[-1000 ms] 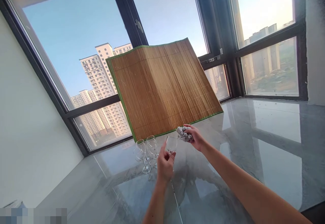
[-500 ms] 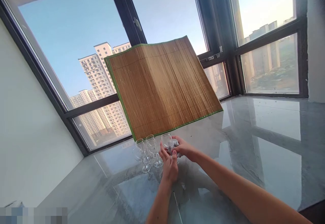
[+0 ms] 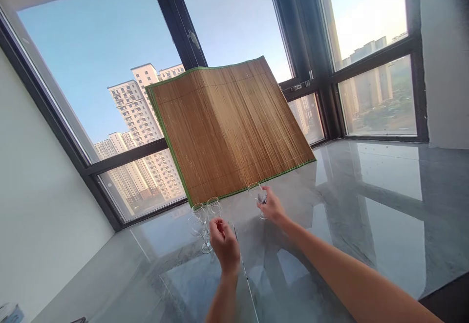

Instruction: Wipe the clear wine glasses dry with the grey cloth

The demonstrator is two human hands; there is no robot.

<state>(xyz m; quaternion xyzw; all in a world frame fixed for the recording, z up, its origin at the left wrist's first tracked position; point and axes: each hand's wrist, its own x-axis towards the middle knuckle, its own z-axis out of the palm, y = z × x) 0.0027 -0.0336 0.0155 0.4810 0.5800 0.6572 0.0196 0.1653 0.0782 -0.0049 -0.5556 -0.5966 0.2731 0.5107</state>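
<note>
My right hand [image 3: 271, 208] is closed around a clear wine glass [image 3: 254, 190], with a bit of grey cloth [image 3: 262, 198] bunched between the fingers and the glass. The glass is low over the glossy grey counter [image 3: 366, 205], in front of the bamboo mat. My left hand [image 3: 224, 243] is curled in a loose pinch right beside a cluster of empty wine glasses [image 3: 203, 215]. Its fingertips are at the nearest glass's stem, and whether they grip it is hidden.
A brown bamboo mat with green edging [image 3: 227, 127] leans against the black-framed window [image 3: 120, 152]. A white wall [image 3: 40, 225] closes the left side. The counter's near right edge [image 3: 445, 289] drops off to dark floor.
My right hand carried the glass and cloth away to the right, toward the mat. My left hand let go of that glass and moved left to the cluster of glasses.
</note>
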